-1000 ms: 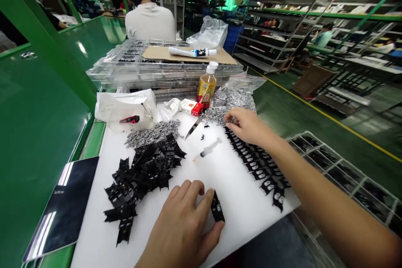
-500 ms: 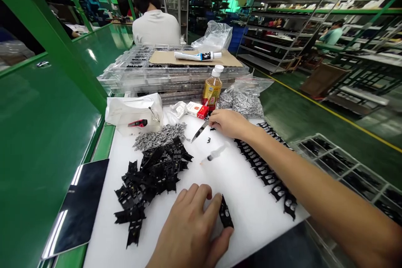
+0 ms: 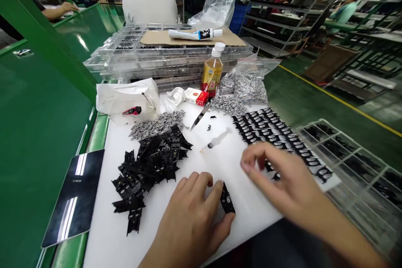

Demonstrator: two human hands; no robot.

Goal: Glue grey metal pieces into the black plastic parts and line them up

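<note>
My left hand (image 3: 191, 213) rests at the front of the white work surface (image 3: 176, 234). Its forefinger and thumb grip the two ends of a small black plastic part (image 3: 226, 199). To the right, my right hand (image 3: 279, 171) hangs over the sheet, slightly blurred, thumb and forefinger tips together; whatever they pinch is too small to make out. A loose pile of similar black plastic parts (image 3: 157, 159) lies left of my left hand. Between the hands and the back lie a syringe (image 3: 218, 139) and pointed tweezers (image 3: 200, 117). Small grey pieces (image 3: 228, 104) are scattered beneath the bottle.
Rows of black parts with grey pieces (image 3: 266, 123) line the right side. Another grey heap (image 3: 157, 124) lies left. Behind stand a yellow-labelled bottle (image 3: 212, 71), a red-white box (image 3: 196, 96), a bag of grey pieces (image 3: 248, 86) and stacked clear trays (image 3: 125, 65). A tablet (image 3: 75, 197) lies left.
My right hand has come back from the grey pieces by the bottle, towards me and to the right. My left hand keeps its grip on the black part. The view has tilted down slightly.
</note>
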